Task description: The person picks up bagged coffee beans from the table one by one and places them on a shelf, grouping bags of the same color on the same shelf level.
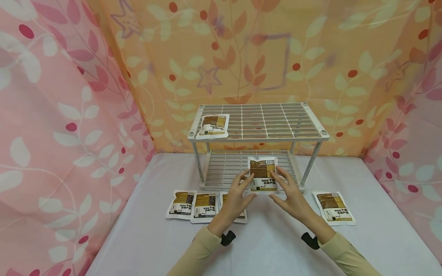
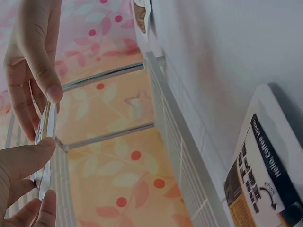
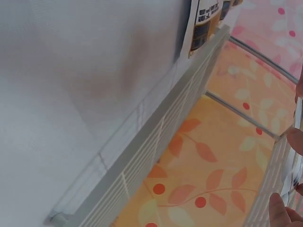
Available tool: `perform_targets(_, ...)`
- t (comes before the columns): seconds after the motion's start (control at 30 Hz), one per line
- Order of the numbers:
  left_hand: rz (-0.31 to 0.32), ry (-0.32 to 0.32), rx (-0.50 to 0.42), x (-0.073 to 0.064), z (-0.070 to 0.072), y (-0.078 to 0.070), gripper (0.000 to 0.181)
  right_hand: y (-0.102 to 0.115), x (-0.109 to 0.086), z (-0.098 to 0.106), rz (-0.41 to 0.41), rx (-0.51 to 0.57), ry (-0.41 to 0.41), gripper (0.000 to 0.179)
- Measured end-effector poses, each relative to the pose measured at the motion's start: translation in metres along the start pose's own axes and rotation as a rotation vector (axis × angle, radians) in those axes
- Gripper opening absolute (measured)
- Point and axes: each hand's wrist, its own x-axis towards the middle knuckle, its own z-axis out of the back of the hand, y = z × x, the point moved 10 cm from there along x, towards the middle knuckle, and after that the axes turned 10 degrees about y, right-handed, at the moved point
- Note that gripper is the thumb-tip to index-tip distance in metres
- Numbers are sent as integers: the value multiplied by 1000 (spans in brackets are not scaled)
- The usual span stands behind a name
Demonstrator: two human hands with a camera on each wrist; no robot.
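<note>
Both hands hold one flat white coffee packet (image 1: 263, 175) with a brown and yellow label, its face turned up toward the head camera. My left hand (image 1: 237, 196) pinches its left edge between thumb and fingers. On the opposite edge, the right hand (image 1: 292, 198) grips it the same way. In the left wrist view the packet (image 2: 46, 137) appears edge-on between the left hand (image 2: 21, 165) and the right hand (image 2: 38, 56). It is held in front of a white two-tier wire rack (image 1: 259, 139), overlapping the lower shelf (image 1: 224, 168) in the head view.
A similar packet (image 1: 212, 125) lies on the upper shelf's left front corner. Three more sit left on the white table (image 1: 276, 253): an outer packet (image 1: 182, 203), a middle packet (image 1: 205, 206), and one partly behind the left forearm. Another packet (image 1: 334, 208) lies right. Patterned curtains (image 1: 165, 50) surround the table.
</note>
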Motion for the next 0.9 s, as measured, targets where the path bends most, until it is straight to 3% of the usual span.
perform_targets(0.37,-116,-54,94,4,21,-17,57,14,12,14,44,-9,-23,83)
perform_targets(0.63,-152,-82,115,4,34,-25,57,25,19,25,92,-1,-50,82)
perform_targets(0.9,-200,-114,161,7,47,-35,56,36,27,39,144,10,-66,65)
